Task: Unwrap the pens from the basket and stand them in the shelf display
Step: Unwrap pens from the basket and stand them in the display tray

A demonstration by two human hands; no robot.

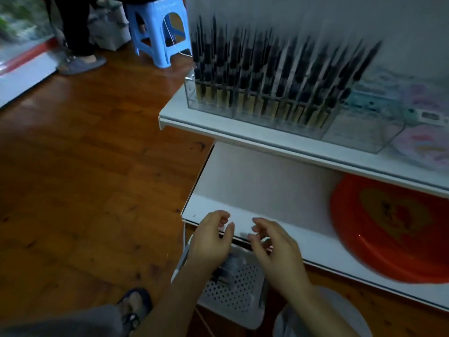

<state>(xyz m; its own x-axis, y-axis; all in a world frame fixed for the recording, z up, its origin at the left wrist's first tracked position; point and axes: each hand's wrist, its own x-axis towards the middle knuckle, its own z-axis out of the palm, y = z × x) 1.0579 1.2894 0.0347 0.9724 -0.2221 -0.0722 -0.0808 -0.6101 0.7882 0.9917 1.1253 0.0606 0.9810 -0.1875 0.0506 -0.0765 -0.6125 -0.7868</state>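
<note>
A white perforated basket [233,300] stands on the floor below the shelves, with a dark bundle of wrapped pens [224,271] lying in it. My left hand [213,239] and my right hand [274,249] hover above the basket, at the front edge of the lower shelf, fingers loosely curled towards each other. A small blurred grey bit [243,234] shows by my right thumb; whether it is pinched is unclear. Nothing is visible in my left hand. On the upper shelf, a clear acrylic display [243,110] holds several rows of upright black pens [267,69].
A red round plate [388,227] lies on the lower shelf [255,181] to the right. A blue plastic stool [158,27] and another person's legs [77,32] are on the wooden floor behind. My sandalled foot [136,305] is beside the basket. A grey round object [340,310] sits at bottom right.
</note>
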